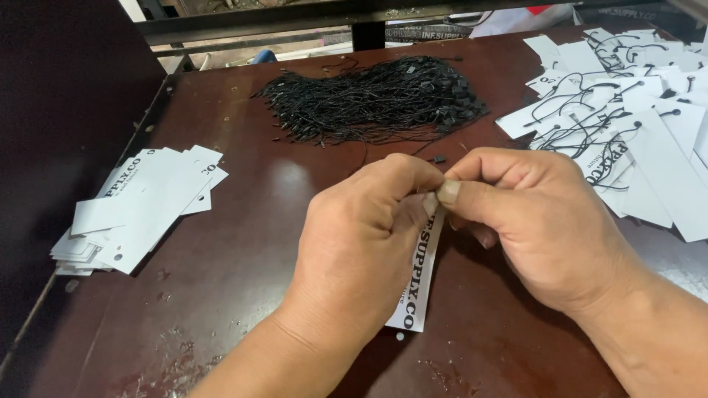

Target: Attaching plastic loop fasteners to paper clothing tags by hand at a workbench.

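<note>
Both hands meet over centre of the dark brown table point(243, 243). Left hand point(361, 243) is closed, fingers curled round the top end of a white paper tag point(417, 291); rest of the tag hangs down below the hand twd the person, black print along its face. Right hand point(527, 214) is closed too, thumb & forefinger pinched tight at the tag's top edge, touching the left fingertips. Can't tell what's in the pinch, it's hidden by the fingers.

Around: heap of black string loops point(372, 99) w/ small plastic fasteners lies just beyond the hands, a few loose strands trailing twd them. Far left, a fanned stack of plain white tags point(140, 210), no strings, well apart from the hands. On the right, a spread pile of strung tags point(627, 110), black loops lying across them, near the right hand. Dark side wall point(66, 110) on the left; metal frame rail point(295, 15) runs behind the table.
</note>
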